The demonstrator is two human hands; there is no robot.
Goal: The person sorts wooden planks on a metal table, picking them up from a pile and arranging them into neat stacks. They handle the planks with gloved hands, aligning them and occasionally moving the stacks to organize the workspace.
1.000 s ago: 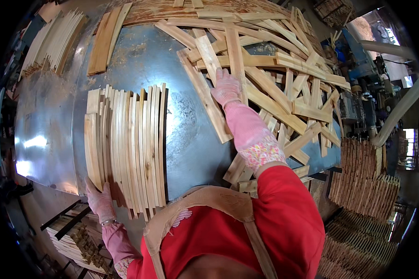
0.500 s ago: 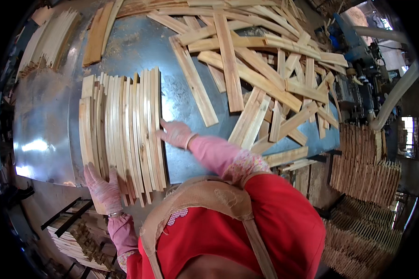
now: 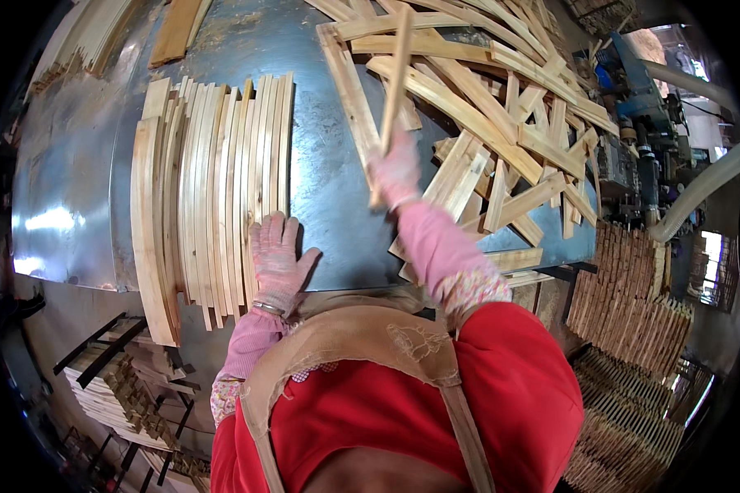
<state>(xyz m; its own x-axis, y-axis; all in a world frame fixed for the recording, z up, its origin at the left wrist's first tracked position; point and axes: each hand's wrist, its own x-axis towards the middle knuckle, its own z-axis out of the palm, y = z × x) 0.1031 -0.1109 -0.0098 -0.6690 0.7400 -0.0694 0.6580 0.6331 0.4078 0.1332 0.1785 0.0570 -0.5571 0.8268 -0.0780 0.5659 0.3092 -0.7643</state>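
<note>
A row of narrow wooden slats (image 3: 214, 189) stands on edge, side by side, on the metal table (image 3: 337, 255). My gloved left hand (image 3: 278, 256) lies with fingers spread over the near right end of that row, thumb apart. Over the table to the right, my gloved right hand (image 3: 396, 171), blurred by motion, grips a single wooden slat (image 3: 398, 78) near its lower end. This slat is tilted up on edge, its far end toward the loose pile of slats (image 3: 477, 107). The fingers around it are partly hidden.
More slats stand in a row (image 3: 86, 37) at the far left, beside a few flat boards (image 3: 175, 33). Stacked wood (image 3: 629, 304) fills the right side, below machinery (image 3: 633, 140) and a pale hose (image 3: 699, 189). A rack of slats (image 3: 119, 394) stands at the lower left.
My right hand has left the row's right side, moved right to the pile and taken hold of a slat. My left hand has shifted right, from the row's near left end to its right end.
</note>
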